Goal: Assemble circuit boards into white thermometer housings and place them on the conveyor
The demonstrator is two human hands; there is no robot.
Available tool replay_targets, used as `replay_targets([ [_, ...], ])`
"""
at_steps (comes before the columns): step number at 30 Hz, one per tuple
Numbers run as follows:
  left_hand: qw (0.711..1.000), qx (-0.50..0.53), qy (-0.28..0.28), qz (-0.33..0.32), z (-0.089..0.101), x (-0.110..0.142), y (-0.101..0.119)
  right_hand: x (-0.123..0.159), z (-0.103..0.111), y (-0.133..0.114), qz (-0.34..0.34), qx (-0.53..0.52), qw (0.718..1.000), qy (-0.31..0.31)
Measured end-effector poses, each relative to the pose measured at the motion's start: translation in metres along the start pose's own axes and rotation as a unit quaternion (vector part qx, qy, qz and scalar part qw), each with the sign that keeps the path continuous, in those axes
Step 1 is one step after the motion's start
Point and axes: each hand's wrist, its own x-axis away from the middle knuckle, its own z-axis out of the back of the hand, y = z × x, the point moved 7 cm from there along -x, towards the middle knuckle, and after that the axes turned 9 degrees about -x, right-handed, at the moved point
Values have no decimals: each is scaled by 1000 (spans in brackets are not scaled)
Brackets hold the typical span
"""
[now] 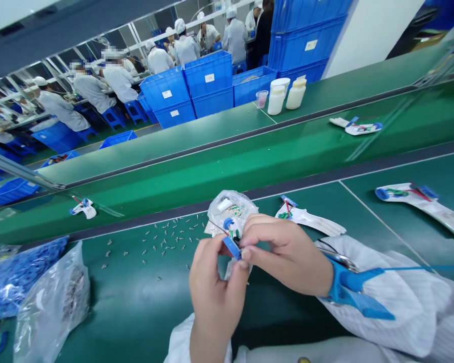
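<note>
My left hand [215,287] is closed, thumb and fingers pinching a small electronic assembly with a blue rectangular piece [232,247], green parts and a dark wire. Its white body is mostly hidden behind my hands. From the other side, my right hand [287,252] is closed too, its fingertips pressed together at the edge of the assembly. A blue strap [344,282] circles my right wrist. Just behind the assembly lies a clear plastic bag [245,203] of small parts. Many tiny metal pieces [166,241] are scattered on the green tabletop to the left.
White curved housings with wires lie right of my hands [310,219], farther right [431,204] and on the green belt [363,128]. Bags of blue parts [26,272] and metal parts [56,302] sit left. Bottles [276,100] and blue crates [208,75] stand beyond; people work behind.
</note>
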Motion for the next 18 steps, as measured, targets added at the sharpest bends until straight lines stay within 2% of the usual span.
replay_targets([
  [3, 999, 35, -18, -5, -3, -1, 0, -2, 4, -1, 45, -8, 999, -19],
  [6, 991, 128, -19, 21, -5, -2, -2, -10, 15, -2, 79, -12, 997, -18],
  [8, 985, 168, -14, 29, -4, -2, -4, -18, 23, 5, 41, 19, 999, 9],
  [10, 987, 160, -20, 7, -2, -2, -2, -25, 28, 18, -40, 65, 997, 19],
  [11, 989, 142, -26, -14, -1, -2, 0, -27, 25, 23, -78, 76, 994, -5],
  [13, 992, 94, -43, -68, 1, -2, 6, -29, 10, 30, -119, 57, 984, -118],
  [16, 989, 31, -69, -129, 2, -1, 15, -23, -13, 26, -111, -3, 951, -288],
  [18, 985, 4, -80, -151, 1, 0, 20, -20, -16, 25, -114, -21, 936, -332],
])
